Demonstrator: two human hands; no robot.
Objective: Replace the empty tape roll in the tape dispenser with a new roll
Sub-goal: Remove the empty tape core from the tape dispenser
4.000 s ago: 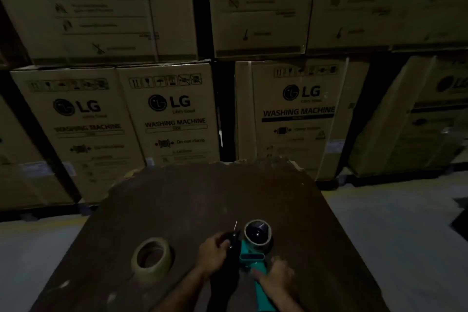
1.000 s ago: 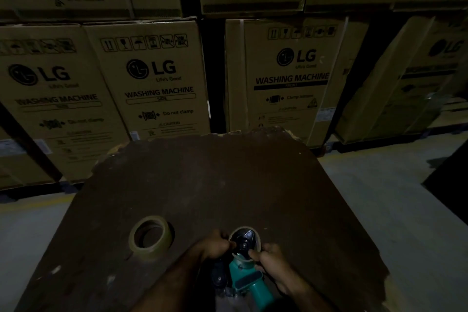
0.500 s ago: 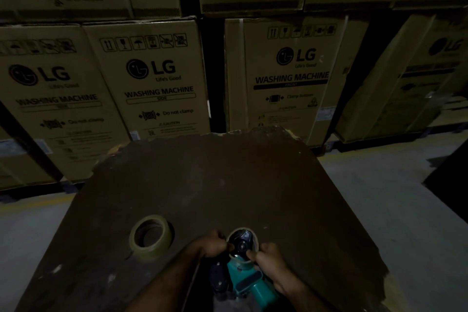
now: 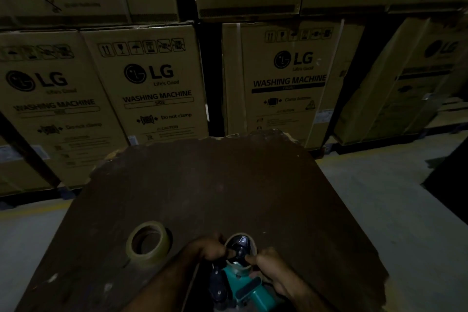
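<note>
A teal tape dispenser [image 4: 249,289] lies at the near edge of the dark brown table [image 4: 228,185], its handle pointing toward me. The thin empty tape roll [image 4: 252,243] sits on its black hub. My left hand [image 4: 207,248] pinches the roll's left rim. My right hand [image 4: 271,266] grips the roll's right side with fingertips at the hub. A full tan tape roll [image 4: 148,240] lies flat on the table to the left, apart from both hands.
Stacked cardboard washing-machine boxes [image 4: 157,78] form a wall just beyond the table's chipped far edge. Grey concrete floor [image 4: 379,197] shows on the right and left. A dark object [image 4: 450,175] stands at the right edge.
Since four seconds ago my right hand left the handle and both hands closed on the empty roll. Over the last second they barely shifted on it.
</note>
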